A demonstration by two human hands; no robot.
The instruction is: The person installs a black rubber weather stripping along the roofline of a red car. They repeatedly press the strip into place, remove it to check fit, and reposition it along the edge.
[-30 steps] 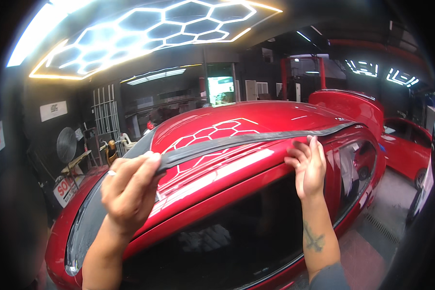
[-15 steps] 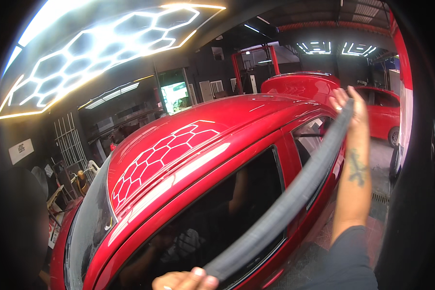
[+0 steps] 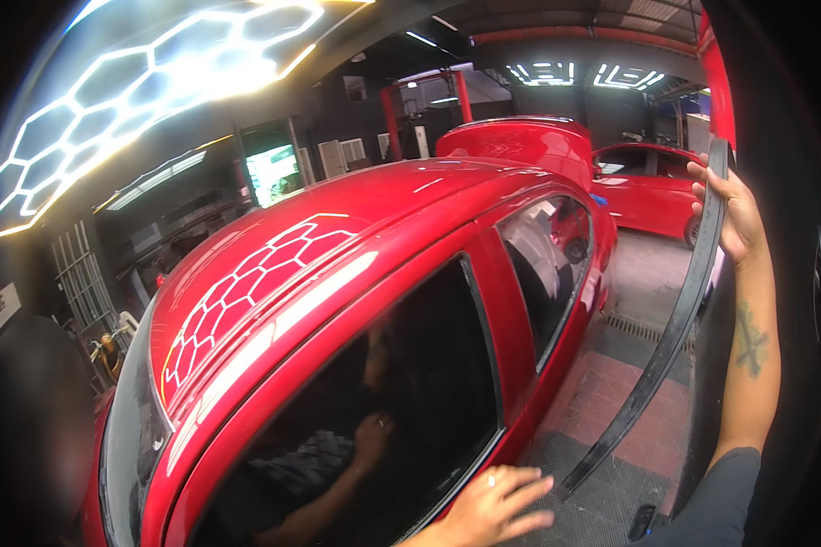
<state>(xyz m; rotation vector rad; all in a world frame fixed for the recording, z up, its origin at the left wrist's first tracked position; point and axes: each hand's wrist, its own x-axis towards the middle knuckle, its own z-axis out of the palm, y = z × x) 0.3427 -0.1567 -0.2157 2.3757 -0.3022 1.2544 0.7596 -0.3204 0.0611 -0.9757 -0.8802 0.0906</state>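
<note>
A long, dark grey-black flexible strip [image 3: 673,328], like a rubber or plastic car trim, hangs in a curve on the right. My right hand [image 3: 739,214] is closed around its upper part, the thumb across its face. Low in the middle, my left hand [image 3: 502,501] is spread with nothing in it. Its fingertips are close to the strip's lower end, with a small gap showing. Left of both hands stands a red car [image 3: 410,205]. Its dark front side window [image 3: 401,383] is beside my left hand and reflects an arm.
Behind the roof rises a red curved panel [image 3: 520,146]. Another red car [image 3: 643,187] is parked farther back. The floor has red and grey tiles [image 3: 652,410] and a drain grate [image 3: 643,330]. A dark wall is close on the right, near a red post [image 3: 718,82].
My left hand has let go of the strip's lower end and opened. My right hand has carried the strip rightward, away from the car's side, and it now hangs more steeply.
</note>
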